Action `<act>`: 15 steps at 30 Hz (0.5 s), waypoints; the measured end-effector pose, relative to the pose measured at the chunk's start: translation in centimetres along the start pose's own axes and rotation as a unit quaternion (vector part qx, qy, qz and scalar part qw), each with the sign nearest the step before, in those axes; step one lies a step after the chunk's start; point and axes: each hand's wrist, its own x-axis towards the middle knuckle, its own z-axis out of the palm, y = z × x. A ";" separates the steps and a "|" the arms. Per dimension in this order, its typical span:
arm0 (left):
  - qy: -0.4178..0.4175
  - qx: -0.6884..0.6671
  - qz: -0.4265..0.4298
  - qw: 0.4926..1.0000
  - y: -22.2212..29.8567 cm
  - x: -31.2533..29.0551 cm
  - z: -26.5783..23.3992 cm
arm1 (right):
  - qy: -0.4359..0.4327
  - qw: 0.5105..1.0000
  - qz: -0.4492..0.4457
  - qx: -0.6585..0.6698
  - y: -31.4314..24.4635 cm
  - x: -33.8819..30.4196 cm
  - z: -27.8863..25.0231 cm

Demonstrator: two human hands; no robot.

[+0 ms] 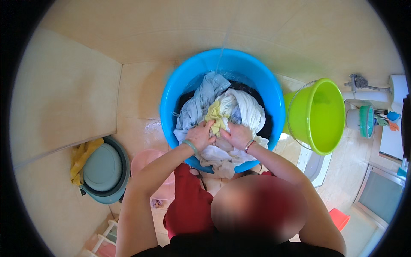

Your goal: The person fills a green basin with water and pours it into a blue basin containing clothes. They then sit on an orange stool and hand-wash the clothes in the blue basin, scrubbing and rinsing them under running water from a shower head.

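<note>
A big blue tub [169, 96] stands in front of me, full of wet laundry. Both my hands are down in it, side by side. My left hand [200, 135] has its fingers curled at the left edge of a yellow cloth [217, 115]. At that cloth's right edge my right hand [239, 137] is bent in the same way, thumb inward. White clothing [248, 109] bunches up on the right and under my wrists. A light blue-grey garment [201, 103] lies to the left. Dark fabric [257, 95] shows beneath, along the rim.
A thin stream of water [220, 60] falls into the tub's far side. To the right stands a lime green bucket [317, 115] with a wire handle. A pink basin [147, 160] is by my left leg. Farther left, grey-green basins [102, 169] carry a mustard cloth [81, 160].
</note>
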 end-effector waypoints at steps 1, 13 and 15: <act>-0.012 0.012 0.001 1.000 0.1 -0.2 -0.6 | -0.001 1.000 0.007 0.004 -0.2 -0.1 -0.2; 0.048 0.142 0.000 0.989 -0.6 17.0 -3.5 | 0.027 1.000 0.009 0.004 -1.1 -0.5 -0.3; -0.028 0.165 -0.061 0.984 0.1 18.4 -3.1 | 0.023 1.000 0.018 0.003 -1.0 -0.9 0.0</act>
